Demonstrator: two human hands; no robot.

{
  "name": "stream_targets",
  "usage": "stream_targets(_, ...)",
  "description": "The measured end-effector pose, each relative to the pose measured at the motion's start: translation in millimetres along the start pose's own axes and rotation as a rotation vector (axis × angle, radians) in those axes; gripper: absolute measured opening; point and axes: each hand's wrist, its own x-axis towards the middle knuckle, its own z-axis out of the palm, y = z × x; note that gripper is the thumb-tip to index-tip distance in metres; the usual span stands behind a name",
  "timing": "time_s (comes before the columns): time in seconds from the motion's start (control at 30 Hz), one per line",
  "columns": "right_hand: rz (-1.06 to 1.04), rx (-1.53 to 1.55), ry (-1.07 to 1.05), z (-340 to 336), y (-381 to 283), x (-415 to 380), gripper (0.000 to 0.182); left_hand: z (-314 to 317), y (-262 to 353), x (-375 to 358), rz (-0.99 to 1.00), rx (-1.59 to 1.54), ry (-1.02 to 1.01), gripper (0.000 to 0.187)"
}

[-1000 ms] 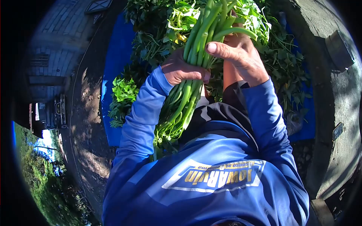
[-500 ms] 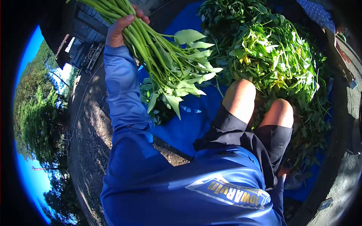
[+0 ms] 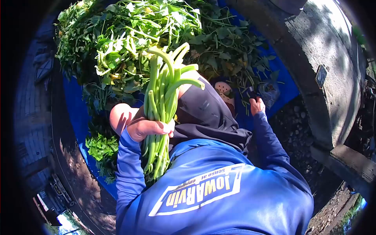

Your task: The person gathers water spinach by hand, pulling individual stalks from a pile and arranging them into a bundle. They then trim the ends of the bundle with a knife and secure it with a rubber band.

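My left hand (image 3: 152, 128) is closed around a bunch of water spinach (image 3: 162, 92) in front of my body. Its thick green stem ends point up and away from me, some of them bent over. The leafy end is mostly hidden below the hand. At the right, my right hand (image 3: 257, 105) reaches down low beside a clear plastic bag (image 3: 269, 94). Its fingers are curled at a small dark object (image 3: 252, 93) whose kind I cannot make out.
A big heap of leafy greens (image 3: 133, 43) lies on a blue tarp (image 3: 284, 80) beyond my knees. More greens (image 3: 102, 147) lie at the left. A perforated clog (image 3: 224, 92) shows near my right hand. A concrete ledge (image 3: 313, 47) runs along the right.
My left hand has brought the bunch from the upper left down in front of me, stem ends now up. The view has swung right, and my right hand now shows by the plastic bag.
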Motion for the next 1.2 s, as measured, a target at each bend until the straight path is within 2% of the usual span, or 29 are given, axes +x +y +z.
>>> stream_targets(0.03,-0.137,0.139,0.084,-25.5,-34.6,-22.1,0.042,1.9,4.6,11.6,0.015,-0.018,0.012,0.044)
stream_targets(0.07,-0.172,0.505,0.039,-20.6,-19.8,-15.8,0.041,14.5,23.9,18.6,0.081,-0.041,-0.002,0.046)
stream_targets(0.1,0.045,0.772,-0.126,-54.3,-52.9,-38.3,0.037,15.6,33.9,31.1,0.079,-0.001,0.012,0.046)
stream_targets(0.17,-0.019,0.804,-0.233,-105.0,-115.2,-71.9,0.036,7.5,33.2,61.4,0.044,-0.118,-0.055,0.045)
stream_targets(0.2,-0.099,0.811,-0.210,-117.5,-137.8,-82.2,0.037,4.5,33.9,73.4,0.050,-0.045,-0.068,0.034)
stream_targets(0.27,-0.251,0.855,-0.170,-143.9,-181.2,-98.0,0.038,10.5,44.5,88.3,-0.027,0.000,-0.058,0.025)
stream_targets(0.3,-0.294,0.866,-0.160,-157.1,-202.8,-107.8,0.040,2.5,38.6,98.5,-0.145,-0.028,0.020,0.034)
stream_targets(0.37,-0.381,0.956,-0.182,-174.2,-237.2,-122.8,0.045,13.9,51.2,107.8,0.068,0.054,-0.078,0.049)
stream_targets(0.4,-0.419,0.915,-0.221,-181.6,-246.3,-129.1,0.048,18.9,52.2,105.0,-0.048,-0.012,-0.001,0.059)
stream_targets(0.47,-0.553,0.818,-0.307,-186.5,-261.8,-129.5,0.051,13.9,43.9,111.1,-0.021,-0.030,-0.025,0.061)
stream_targets(0.5,-0.563,0.724,-0.375,-190.6,-266.3,-126.3,0.049,14.0,44.6,110.6,-0.028,-0.037,-0.047,0.062)
stream_targets(0.57,-0.626,0.583,-0.378,-186.6,-273.5,-119.9,0.047,14.5,46.9,105.0,0.124,-0.001,-0.076,0.067)
stream_targets(0.6,-0.614,0.549,-0.402,-185.1,-273.5,-116.7,0.045,12.0,47.2,105.4,0.111,0.040,-0.086,0.069)
stream_targets(0.73,-0.569,0.490,-0.434,-178.4,-272.3,-109.7,0.043,18.4,53.6,89.9,0.056,0.097,-0.004,0.028)
stream_targets(0.8,-0.606,0.453,-0.437,-178.4,-276.9,-106.8,0.042,6.5,45.7,91.1,0.058,0.027,-0.077,0.028)
stream_targets(0.9,-0.636,0.375,-0.435,-181.3,-279.7,-102.3,0.041,6.3,51.3,93.6,0.210,0.102,-0.250,0.022)
stream_targets(0.93,-0.649,0.346,-0.417,-179.4,-281.4,-99.4,0.041,11.9,57.3,89.0,0.192,0.218,-0.195,0.012)
stream_targets(0.97,-0.657,0.315,-0.399,-178.2,-281.5,-97.9,0.040,9.1,54.9,93.8,0.196,0.243,-0.228,0.010)
stream_targets(1.03,-0.683,0.330,-0.345,-161.6,-292.4,-93.5,0.043,6.4,42.4,107.5,0.186,0.281,-0.312,0.010)
stream_targets(1.07,-0.728,0.289,-0.323,-156.5,-300.0,-89.8,0.040,14.4,45.1,116.5,0.243,0.350,-0.400,0.014)
stream_targets(1.1,-0.795,0.302,-0.262,-144.8,-289.8,-83.2,0.037,14.9,47.8,112.4,0.286,0.375,-0.363,0.015)
stream_targets(1.17,-0.750,0.290,-0.234,-142.2,-272.6,-80.9,0.034,19.2,63.5,95.2,0.308,0.394,-0.249,0.021)
stream_targets(1.2,-0.555,0.282,-0.313,-137.2,-257.5,-72.7,0.033,6.5,63.3,84.5,0.297,0.237,-0.261,0.035)
